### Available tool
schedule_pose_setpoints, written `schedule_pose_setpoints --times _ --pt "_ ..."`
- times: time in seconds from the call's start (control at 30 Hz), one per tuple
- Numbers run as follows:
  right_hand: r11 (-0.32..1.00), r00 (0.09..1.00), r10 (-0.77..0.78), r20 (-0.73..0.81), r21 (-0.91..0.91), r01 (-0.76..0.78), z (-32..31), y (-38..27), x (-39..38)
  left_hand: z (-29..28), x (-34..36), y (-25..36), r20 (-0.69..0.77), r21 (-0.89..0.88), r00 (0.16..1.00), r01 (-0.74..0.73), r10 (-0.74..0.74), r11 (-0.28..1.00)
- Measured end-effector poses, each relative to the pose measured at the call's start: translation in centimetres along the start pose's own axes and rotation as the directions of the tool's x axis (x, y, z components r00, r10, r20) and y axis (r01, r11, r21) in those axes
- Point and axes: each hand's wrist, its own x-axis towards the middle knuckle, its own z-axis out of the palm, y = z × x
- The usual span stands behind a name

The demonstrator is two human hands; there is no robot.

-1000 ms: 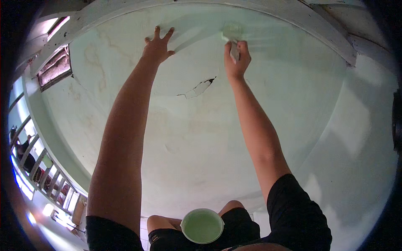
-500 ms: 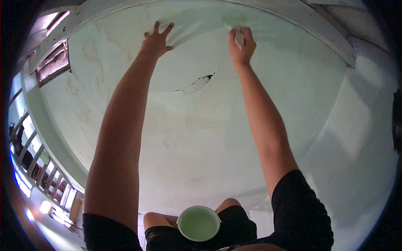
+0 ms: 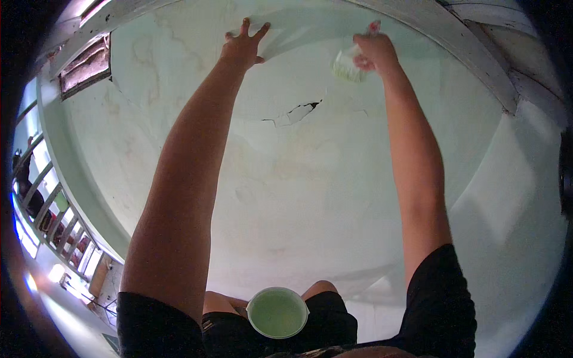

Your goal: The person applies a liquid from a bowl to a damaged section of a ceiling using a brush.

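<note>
My right hand [image 3: 378, 52] is wrapped round the handle of a paintbrush [image 3: 347, 68], near the top of a pale green wall [image 3: 280, 197]. The brush's red handle end sticks up above my fist, and its light green bristles, smeared by motion, point down and left at the wall. My left hand [image 3: 241, 49] rests on the wall farther left, fingers spread and nothing in it. Below the hands, a jagged crack [image 3: 302, 111] runs across the surface. A white-rimmed bucket [image 3: 249, 320] with light green liquid inside is at my lap, between my legs.
A pale beam [image 3: 471, 70] borders the wall's upper right. At upper left is a framed opening [image 3: 88, 67]. A slatted railing [image 3: 51, 209] stands at far left, with dark and red shapes behind it that I cannot make out. Another pale wall [image 3: 507, 227] meets this one at right.
My right hand has moved right, and the brush has swung from bristles up to bristles down and left. My left hand stays spread on the wall. The view has shifted slightly.
</note>
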Motion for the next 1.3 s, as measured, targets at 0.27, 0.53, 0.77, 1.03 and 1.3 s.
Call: schedule_pose_setpoints --times 0.27,0.53,0.77,1.03,1.3 --pt "0.848 0.729 -0.530 -0.434 -0.250 0.468 -0.9 0.6 3.0 1.2 -0.2 0.7 -0.043 -0.042 0.999 0.007 -0.009 0.999" --pt "0.610 0.557 -0.791 -0.252 -0.382 0.694 3.1 10.7 -7.9 4.2 1.1 -0.9 -0.271 0.050 0.956 -0.100 0.110 0.994" --pt "0.866 0.964 -0.264 0.023 -0.435 0.247 3.2 10.0 -14.9 4.8 1.0 -2.2 -0.228 0.090 0.970 -0.068 0.087 0.994" --pt "0.886 0.818 -0.449 -0.358 -0.292 0.359 2.3 2.6 -0.6 5.2 1.0 -3.8 -0.340 0.085 0.930 -0.115 0.137 0.990" --pt "0.568 0.448 -0.823 -0.350 -0.520 0.638 3.5 9.3 -7.2 -0.5 -1.0 1.0 0.087 -0.231 0.996 0.054 -0.035 0.971"
